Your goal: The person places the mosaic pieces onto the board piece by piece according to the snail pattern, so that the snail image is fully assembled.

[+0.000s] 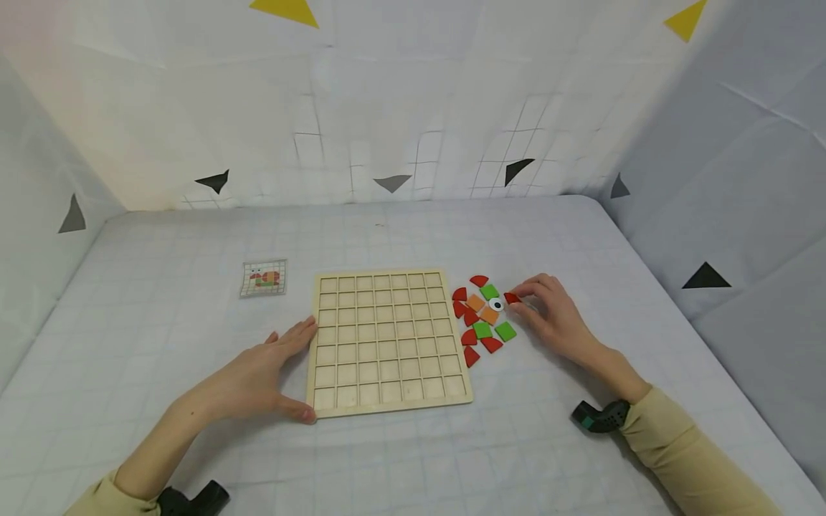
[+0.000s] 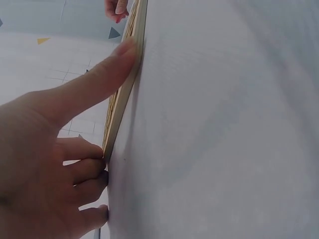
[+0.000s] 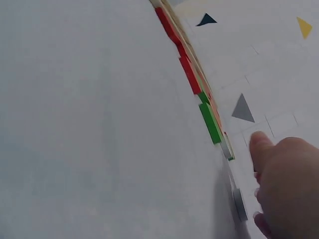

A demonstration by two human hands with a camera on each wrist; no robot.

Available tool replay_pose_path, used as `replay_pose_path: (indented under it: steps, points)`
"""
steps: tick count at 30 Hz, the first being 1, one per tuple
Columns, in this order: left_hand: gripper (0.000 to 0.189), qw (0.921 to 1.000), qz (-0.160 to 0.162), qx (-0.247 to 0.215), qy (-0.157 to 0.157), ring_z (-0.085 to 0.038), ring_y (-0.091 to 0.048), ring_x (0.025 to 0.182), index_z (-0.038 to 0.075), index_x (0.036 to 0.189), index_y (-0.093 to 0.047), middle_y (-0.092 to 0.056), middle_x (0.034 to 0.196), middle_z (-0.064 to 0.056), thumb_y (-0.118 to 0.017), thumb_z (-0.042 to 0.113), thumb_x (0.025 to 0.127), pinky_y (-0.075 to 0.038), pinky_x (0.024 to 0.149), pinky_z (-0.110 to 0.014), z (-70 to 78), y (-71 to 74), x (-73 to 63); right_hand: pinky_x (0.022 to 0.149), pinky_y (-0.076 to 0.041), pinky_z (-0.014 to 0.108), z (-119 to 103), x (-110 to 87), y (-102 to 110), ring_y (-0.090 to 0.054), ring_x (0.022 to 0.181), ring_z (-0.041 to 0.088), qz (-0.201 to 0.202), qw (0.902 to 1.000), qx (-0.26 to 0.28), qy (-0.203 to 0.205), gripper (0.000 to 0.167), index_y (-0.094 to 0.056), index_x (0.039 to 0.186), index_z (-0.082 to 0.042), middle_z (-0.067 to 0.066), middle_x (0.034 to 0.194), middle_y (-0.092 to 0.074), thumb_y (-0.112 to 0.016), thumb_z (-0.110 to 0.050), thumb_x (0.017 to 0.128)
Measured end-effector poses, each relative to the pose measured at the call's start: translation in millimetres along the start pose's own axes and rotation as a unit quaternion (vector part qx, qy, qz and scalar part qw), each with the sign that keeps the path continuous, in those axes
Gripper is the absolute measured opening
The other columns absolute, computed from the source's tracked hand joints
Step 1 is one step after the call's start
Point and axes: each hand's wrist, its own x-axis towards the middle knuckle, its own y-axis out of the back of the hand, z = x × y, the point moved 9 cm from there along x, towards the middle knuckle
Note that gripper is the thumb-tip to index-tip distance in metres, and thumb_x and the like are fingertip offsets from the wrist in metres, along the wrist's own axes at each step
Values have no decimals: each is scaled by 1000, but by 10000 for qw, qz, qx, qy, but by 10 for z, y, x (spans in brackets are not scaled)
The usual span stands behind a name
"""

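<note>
A square wooden grid board [image 1: 390, 340] lies on the table with its cells bare. At its left edge my left hand [image 1: 258, 373] rests with spread fingers, the thumb at the near corner. In the left wrist view the thumb [image 2: 99, 82] lies along the board's side [image 2: 124, 94]. Right of the board, my right hand [image 1: 555, 315] pinches a red quarter-circle piece [image 1: 512, 298] between thumb and fingertips. Beside it are loose red quarter-circle pieces [image 1: 492, 345], green squares [image 1: 506, 331], orange squares [image 1: 489, 315] and a round eye piece [image 1: 495, 305].
A small pattern card [image 1: 263, 278] with a gridded coloured picture lies left of the board, beyond my left hand. White cloth covers the table [image 1: 387, 466]. Walls [image 1: 400, 107] marked with black, grey and yellow triangles stand behind and at both sides.
</note>
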Motion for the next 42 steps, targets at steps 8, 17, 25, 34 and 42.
replay_pose_path:
  steps: [8,17,25,34,42]
  points:
    - [134,10000,21,9,-6,-34,-20,152,6,159,-24,-16,168,-7,-85,67,57,-17,123,-58,3,10,-15,84,-48,37,-310,147,-61,-52,102,20,-96,9997,206,-83,24,-66,107,-4,5,103,-64,-77,-3,85]
    - [133,10000,7,42,11,-36,-19,152,7,159,-23,-16,168,-9,-82,70,58,-18,121,-61,5,13,-33,76,-48,35,-615,265,-276,-53,94,22,-103,9991,413,48,22,-67,106,-4,1,95,-63,-77,-8,87]
    - [134,9999,57,80,-135,-33,-18,153,3,158,-25,-17,167,-9,-81,71,58,-16,124,-54,38,-12,-12,74,-46,31,-760,381,-462,-51,92,20,-200,9990,400,-68,20,-67,108,-6,0,96,-62,-74,-13,91]
    - [133,10000,-48,8,-55,-33,-17,154,3,158,-24,-16,168,-9,-83,69,58,-14,124,-54,36,-12,-8,77,-47,32,-887,499,-661,-53,92,21,-360,9988,287,-181,21,-67,108,-4,6,100,-63,-72,-19,93]
    - [131,9999,-23,-52,-129,-31,-17,154,4,158,-25,-16,168,-7,-84,66,59,-15,124,-54,23,-11,4,73,-43,29,-977,560,-810,-50,88,19,-518,9980,305,-191,21,-68,108,-5,3,95,-61,-70,-20,95]
